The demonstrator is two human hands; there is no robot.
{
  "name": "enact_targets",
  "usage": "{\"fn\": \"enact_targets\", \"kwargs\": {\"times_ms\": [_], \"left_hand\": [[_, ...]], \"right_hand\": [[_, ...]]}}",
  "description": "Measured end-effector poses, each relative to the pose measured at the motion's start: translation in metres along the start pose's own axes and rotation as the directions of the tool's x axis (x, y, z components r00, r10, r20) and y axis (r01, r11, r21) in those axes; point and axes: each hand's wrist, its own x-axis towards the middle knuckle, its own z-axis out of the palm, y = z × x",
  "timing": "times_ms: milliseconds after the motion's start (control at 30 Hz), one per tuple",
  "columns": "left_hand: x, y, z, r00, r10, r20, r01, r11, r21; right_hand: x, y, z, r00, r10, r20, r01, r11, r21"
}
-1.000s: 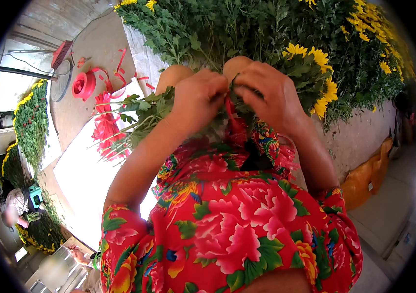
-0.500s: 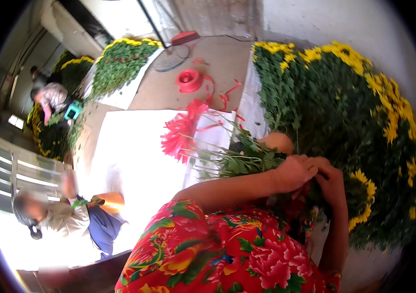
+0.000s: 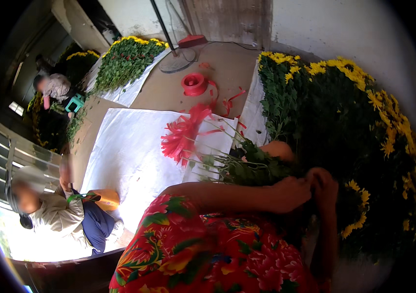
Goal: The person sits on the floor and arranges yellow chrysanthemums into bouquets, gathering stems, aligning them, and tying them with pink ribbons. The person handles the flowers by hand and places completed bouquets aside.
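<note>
Left hand [image 3: 290, 194] and right hand [image 3: 324, 188] meet over the flower bunch [image 3: 249, 168], fingers bent inward; shadow hides what they pinch, so grip cannot be told. Bunch lies across the lap: leafy stems left of the fingers, yellow blooms to their right. Left forearm [image 3: 227, 196] covers part of it. Beyond the stem ends, red ribbon strips [image 3: 184, 136] on a white sheet [image 3: 130, 156]; red ribbon roll [image 3: 194, 85] on the floor [image 3: 156, 90]. Large flower heap [image 3: 286, 97] ahead and right. Seated co-worker [image 3: 61, 217] at left.
</note>
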Motion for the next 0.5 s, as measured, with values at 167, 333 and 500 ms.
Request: {"fn": "enact_targets", "kwargs": {"times_ms": [167, 333, 500], "left_hand": [[-0.029, -0.01, -0.023, 0.985, -0.173, -0.011, 0.17, 0.951, 0.257], [-0.041, -0.08, 0.024, 0.981, -0.138, -0.137, 0.166, 0.959, 0.228], [0.019, -0.003, -0.023, 1.0, -0.007, 0.021, 0.008, 1.0, -0.024]], "right_hand": [[-0.012, -0.029, -0.013, 0.94, -0.072, -0.335, 0.076, 0.997, -0.001], [-0.088, -0.067, 0.005, 0.983, -0.16, -0.094, 0.167, 0.983, 0.076], [-0.136, -0.06, 0.033, 0.959, 0.145, 0.243, -0.254, 0.821, 0.511]]}}
